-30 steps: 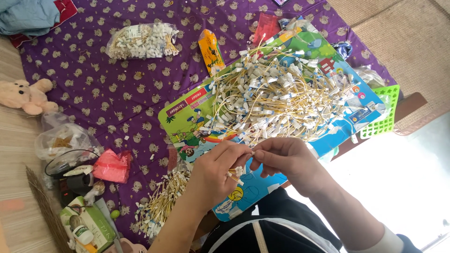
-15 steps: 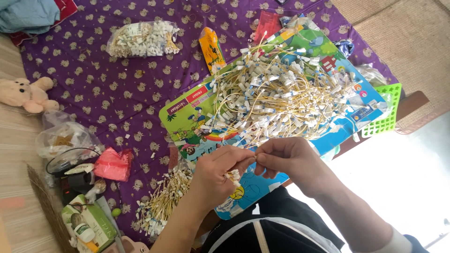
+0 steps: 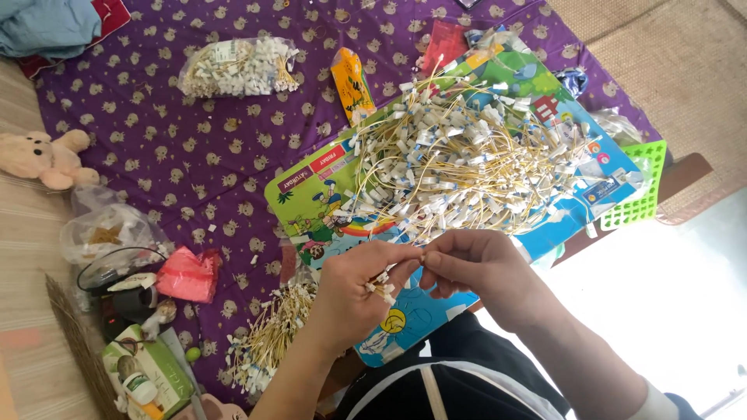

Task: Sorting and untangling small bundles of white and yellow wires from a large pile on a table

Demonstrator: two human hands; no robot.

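The left hand (image 3: 354, 299) and the right hand (image 3: 475, 272) meet fingertip to fingertip just below the colourful printed cardboard board (image 3: 311, 202). Both pinch a thin yellow wire with small white plastic connectors (image 3: 381, 286); the left hand's fingers are closed around the connector end, the right hand's thumb and forefinger are pressed together on the wire's other end.

The wire appears light and flexible, likely to bend or slip if held mid-length. The white connectors are the stiffer parts and offer the surest hold.

A large loose heap of like yellow wires with white tags (image 3: 467, 159) lies on the board, above the hands. A smaller sorted bundle of wires (image 3: 272, 334) lies left of the board on the purple patterned cloth (image 3: 179, 155). A clear plastic bag of the same parts (image 3: 237, 68) lies well apart, toward the cloth's far edge.
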